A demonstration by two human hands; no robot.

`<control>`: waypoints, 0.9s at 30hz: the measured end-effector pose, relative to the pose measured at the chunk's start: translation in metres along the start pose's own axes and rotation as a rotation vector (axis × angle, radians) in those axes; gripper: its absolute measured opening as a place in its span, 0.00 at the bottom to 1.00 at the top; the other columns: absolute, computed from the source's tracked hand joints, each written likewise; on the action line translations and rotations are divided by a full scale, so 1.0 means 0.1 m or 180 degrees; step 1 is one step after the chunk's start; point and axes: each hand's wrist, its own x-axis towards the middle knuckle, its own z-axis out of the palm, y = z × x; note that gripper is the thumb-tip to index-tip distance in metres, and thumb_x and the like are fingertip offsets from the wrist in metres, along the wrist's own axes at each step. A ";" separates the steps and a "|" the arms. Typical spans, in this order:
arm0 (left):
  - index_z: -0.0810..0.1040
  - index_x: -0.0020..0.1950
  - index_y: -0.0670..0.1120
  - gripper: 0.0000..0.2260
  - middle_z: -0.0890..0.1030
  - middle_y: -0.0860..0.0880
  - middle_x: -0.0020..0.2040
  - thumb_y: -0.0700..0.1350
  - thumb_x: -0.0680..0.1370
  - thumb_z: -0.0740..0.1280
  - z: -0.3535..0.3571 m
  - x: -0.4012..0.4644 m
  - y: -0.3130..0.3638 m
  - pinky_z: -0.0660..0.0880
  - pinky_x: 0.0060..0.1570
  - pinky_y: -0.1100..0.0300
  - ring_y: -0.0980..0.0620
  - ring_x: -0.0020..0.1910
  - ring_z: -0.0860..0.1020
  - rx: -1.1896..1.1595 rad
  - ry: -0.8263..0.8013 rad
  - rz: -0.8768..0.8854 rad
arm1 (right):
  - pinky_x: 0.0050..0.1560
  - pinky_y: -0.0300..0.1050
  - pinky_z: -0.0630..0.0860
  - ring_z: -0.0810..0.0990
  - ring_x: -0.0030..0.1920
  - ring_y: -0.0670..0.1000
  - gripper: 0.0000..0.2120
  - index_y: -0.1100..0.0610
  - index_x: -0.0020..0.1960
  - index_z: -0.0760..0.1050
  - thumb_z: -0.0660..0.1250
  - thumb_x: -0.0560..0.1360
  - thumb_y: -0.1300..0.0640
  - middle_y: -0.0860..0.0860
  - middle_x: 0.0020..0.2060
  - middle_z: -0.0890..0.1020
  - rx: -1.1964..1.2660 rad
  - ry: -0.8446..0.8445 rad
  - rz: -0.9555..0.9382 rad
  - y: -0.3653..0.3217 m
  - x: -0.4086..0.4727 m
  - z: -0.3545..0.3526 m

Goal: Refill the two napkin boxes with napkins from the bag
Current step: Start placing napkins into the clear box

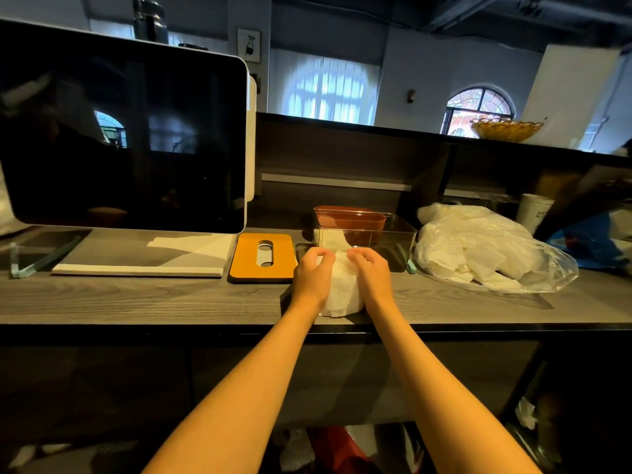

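Note:
A stack of white napkins (342, 289) lies on the grey wooden counter (136, 299), its far end at the rim of a clear napkin box (400, 248). My left hand (313, 271) grips the stack's left side and my right hand (371, 270) grips its right side, fingers curled over the top. Behind the clear box stands a second box (349, 217) with a brown inside. An orange slotted lid (261, 256) lies flat to the left. The clear plastic bag of napkins (485, 248) lies to the right.
A large dark monitor (123, 138) on a white stand fills the left. A raised dark shelf wall (342, 155) runs behind the boxes, with a yellow basket (506, 130) on top. A white paper cup (533, 210) and blue bag (588, 248) sit far right.

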 end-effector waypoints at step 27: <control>0.78 0.57 0.46 0.09 0.78 0.49 0.53 0.47 0.82 0.61 0.01 -0.02 -0.01 0.70 0.40 0.63 0.53 0.50 0.74 0.0492 0.0187 0.0285 | 0.43 0.37 0.73 0.78 0.51 0.51 0.07 0.59 0.53 0.80 0.66 0.78 0.59 0.52 0.48 0.81 0.0082 0.0221 0.0144 0.01 -0.03 -0.02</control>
